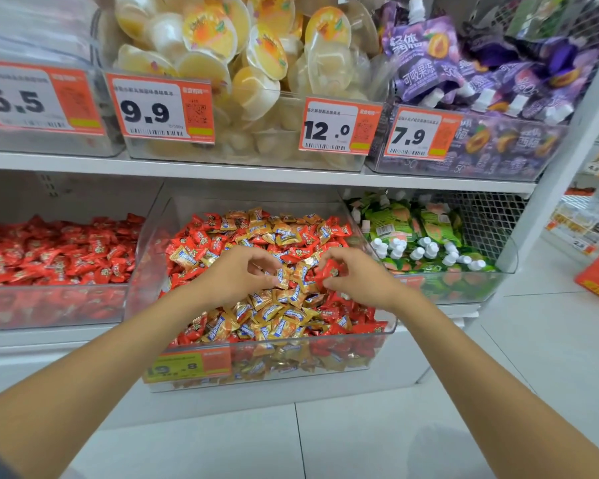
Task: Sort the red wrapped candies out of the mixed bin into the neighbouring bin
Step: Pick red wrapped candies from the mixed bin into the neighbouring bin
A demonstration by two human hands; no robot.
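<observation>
A clear mixed bin (384,335) on the lower shelf holds several red and gold wrapped candies. Both my hands hover over its middle. My right hand (355,276) pinches a red wrapped candy (332,270) between thumb and fingers, just above the pile. My left hand (242,273) has its fingers curled down among the gold candies (284,276); whether it holds one is hidden. To the left stands the neighbouring bin (49,305), filled with red candies (59,252) only.
A bin of green spouted pouches (426,236) sits right of the mixed bin. The shelf above carries jelly cups (242,57), purple pouches (471,63) and price tags (161,108). An orange price label (187,366) fronts the mixed bin. White floor tiles lie below.
</observation>
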